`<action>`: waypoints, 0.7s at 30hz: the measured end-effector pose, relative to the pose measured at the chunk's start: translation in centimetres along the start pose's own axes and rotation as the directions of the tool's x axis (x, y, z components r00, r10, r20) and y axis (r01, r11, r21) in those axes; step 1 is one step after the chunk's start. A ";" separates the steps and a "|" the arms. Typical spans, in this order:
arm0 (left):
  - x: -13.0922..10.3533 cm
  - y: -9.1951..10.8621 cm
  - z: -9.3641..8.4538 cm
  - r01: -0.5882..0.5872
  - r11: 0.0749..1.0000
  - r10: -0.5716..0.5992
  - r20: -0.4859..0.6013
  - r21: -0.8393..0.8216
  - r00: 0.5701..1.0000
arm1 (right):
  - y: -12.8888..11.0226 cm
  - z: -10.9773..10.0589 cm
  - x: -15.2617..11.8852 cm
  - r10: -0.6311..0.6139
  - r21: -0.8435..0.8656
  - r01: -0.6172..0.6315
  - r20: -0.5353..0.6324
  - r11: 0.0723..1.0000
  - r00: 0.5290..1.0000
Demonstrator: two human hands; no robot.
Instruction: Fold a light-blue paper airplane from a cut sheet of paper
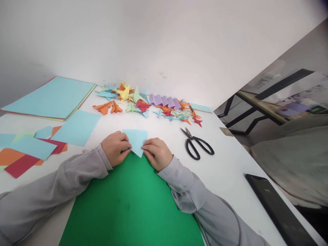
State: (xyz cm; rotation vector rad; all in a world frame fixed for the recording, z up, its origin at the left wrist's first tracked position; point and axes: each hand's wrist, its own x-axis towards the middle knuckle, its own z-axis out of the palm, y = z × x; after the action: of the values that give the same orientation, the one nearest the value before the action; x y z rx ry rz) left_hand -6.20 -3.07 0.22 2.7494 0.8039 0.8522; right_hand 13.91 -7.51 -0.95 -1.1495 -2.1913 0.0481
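Note:
A small light-blue sheet of paper (138, 137) is held between my two hands, its lower corner pointing toward me. My left hand (115, 147) pinches its left edge between thumb and fingers. On the opposite side, my right hand (156, 152) has its fingers closed on the right edge. Both hands are at the far end of a green sheet (130, 198) that lies on the white table. Part of the blue paper's lower sides is covered by my fingertips.
Scissors (195, 142) with black handles lie right of my hands. Folded paper figures (128, 95) pile up along the wall. Coloured paper pieces (30, 147) and stacked large sheets (53, 97) are at left. A black phone-like device (276, 205) lies near the table's right edge.

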 end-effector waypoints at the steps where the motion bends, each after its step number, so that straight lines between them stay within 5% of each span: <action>1: 0.1 -0.1 0.1 0.032 0.999 -0.033 -0.011 -0.016 0.999 | 0.0 0.1 0.1 0.025 0.015 -0.025 -0.011 1.000 1.000; 8: 1.2 -0.2 0.2 0.328 0.940 -0.326 0.041 -0.091 0.945 | 0.2 0.6 0.8 0.287 0.062 -0.288 0.025 0.955 0.957; 13: 2.0 0.4 -0.1 0.477 0.876 -0.471 0.083 -0.073 0.878 | 0.1 0.7 1.3 0.351 0.025 -0.353 0.045 0.935 0.935; 21: 2.5 0.7 0.2 0.556 0.831 -0.552 0.112 0.001 0.826 | -0.3 0.7 2.1 0.413 -0.081 -0.409 0.038 0.909 0.910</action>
State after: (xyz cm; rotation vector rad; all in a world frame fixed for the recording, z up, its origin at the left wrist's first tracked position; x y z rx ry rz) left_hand -4.08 -2.28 1.47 2.2914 1.4480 0.5758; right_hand 12.48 -6.00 -0.29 -1.6533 -1.9711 0.1846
